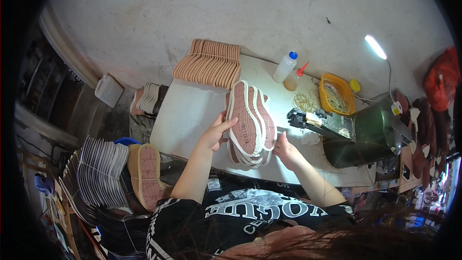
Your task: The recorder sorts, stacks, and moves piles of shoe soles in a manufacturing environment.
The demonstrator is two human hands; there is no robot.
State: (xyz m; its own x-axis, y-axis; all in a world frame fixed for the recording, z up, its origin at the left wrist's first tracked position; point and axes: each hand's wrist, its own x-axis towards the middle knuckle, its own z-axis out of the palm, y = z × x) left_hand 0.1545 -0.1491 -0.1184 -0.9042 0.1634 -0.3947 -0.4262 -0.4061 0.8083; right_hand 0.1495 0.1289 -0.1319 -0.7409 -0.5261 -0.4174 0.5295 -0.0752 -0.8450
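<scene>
A small pile of shoe soles [245, 120], pinkish-brown with white rims, is in front of me over the white table. My left hand [215, 132] grips the pile's left edge, its thumb on the top sole and its fingers underneath. At the pile's lower right edge is my right hand [287, 151], with its fingers apart and the fingertips at or close to the soles' rims. Whether they touch is hard to tell. Several soles overlap, so the lower ones are partly hidden.
On the white table [178, 120] stand a banded row of tan soles [208, 65], a blue-capped bottle [285, 67], a red-tipped bottle [295, 78], a yellow basket [336, 94] of rubber bands and a dark green machine [365, 137]. Stacked soles [102, 175] rise at left; a lamp [376, 46] shines at right.
</scene>
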